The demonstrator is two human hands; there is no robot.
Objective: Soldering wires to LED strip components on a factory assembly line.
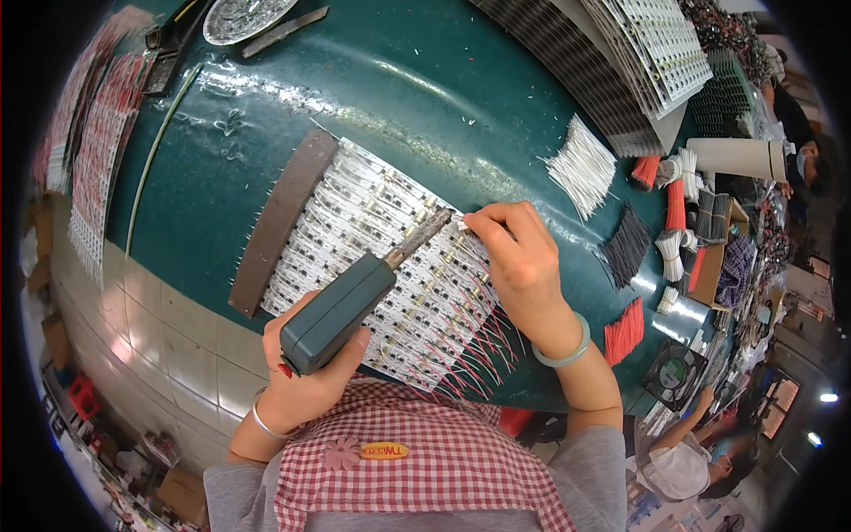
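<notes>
My left hand [310, 377] is wrapped round the handle of a dark green soldering gun [341, 310]. Its metal tip points up and right, over the far right corner of a panel of white circuit boards [355, 222]. Beside that tip, my right hand [523, 257] is closed in a pinch at the panel's corner. A small white bit shows at its fingertips, too small to name. Rows of thin white wires cross the panel, and red, white and dark wire ends [479, 355] fan out at its near right side. A brown bar [284, 222] lies along the panel's left edge.
On the green table [417, 97], bundles of white [581, 168], black [627, 246] and red wires [624, 332] lie to the right. Stacked panels [656, 53] stand far right, near a small fan [674, 374]. A metal dish [248, 18] sits far left. Other people are at right.
</notes>
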